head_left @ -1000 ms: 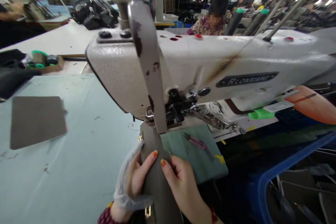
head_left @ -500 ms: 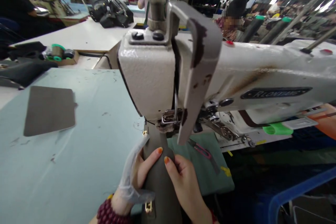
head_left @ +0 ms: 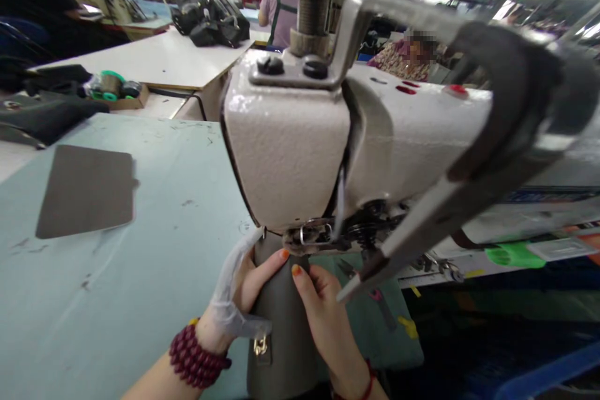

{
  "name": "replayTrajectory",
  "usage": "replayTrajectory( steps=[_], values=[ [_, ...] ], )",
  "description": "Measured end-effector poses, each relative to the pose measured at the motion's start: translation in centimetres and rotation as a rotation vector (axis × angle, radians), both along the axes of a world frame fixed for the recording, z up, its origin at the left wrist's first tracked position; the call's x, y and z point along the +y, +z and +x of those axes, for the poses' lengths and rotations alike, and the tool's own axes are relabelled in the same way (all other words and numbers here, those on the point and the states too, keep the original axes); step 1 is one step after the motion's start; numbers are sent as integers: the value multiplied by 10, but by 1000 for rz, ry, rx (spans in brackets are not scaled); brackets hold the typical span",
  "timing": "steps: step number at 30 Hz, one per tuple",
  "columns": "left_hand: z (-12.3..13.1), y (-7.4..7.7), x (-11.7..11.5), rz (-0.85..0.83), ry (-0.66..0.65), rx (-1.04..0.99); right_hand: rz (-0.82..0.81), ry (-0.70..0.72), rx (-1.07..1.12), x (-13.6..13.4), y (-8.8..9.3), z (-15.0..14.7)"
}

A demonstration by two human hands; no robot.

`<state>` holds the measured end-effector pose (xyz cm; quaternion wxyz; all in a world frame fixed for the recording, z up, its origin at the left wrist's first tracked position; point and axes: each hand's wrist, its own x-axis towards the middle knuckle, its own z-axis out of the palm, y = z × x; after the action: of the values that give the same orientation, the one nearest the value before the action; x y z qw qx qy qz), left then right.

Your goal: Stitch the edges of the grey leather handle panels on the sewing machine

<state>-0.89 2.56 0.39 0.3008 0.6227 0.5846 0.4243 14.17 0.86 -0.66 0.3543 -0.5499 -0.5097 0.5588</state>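
Note:
Under the head of a white sewing machine lies a dark grey leather-like bag panel with a gold metal clasp near its lower left side. My left hand, partly covered in translucent white wrapping, grips the panel's left side, thumb on top. My right hand pinches the right edge, thumb on top and fingers curled beneath. Both thumbs lie close to the presser foot area, where the needle is hidden. Thread snips with a pink part lie to the right, partly behind a bent metal bar.
Another grey panel lies flat on the pale blue table at left. Behind it stands a box of thread spools. Black bags sit on a white table. Several people work farther back. A blue bin rim shows at lower right.
Both hands and the panel have moved slightly forward towards the presser foot area. The view has shifted, so the machine head looks larger and the bent bar spreads farther right.

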Motion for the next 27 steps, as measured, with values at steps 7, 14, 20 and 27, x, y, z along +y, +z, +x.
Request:
replayTrajectory(
  steps=[7, 14, 20, 27],
  values=[
    [3, 24, 16, -231, -25, -390, 34, -52, 27, 12, -2, -8],
    [4, 34, 22, -251, -18, -537, 66, -79, 26, 14, -3, -14],
    [-14, 8, 19, -420, -79, -685, 53, -32, 26, 18, 6, 1],
    [-20, 6, 7, -760, -80, -940, 98, -21, -18, 26, 8, 7]
  ],
)
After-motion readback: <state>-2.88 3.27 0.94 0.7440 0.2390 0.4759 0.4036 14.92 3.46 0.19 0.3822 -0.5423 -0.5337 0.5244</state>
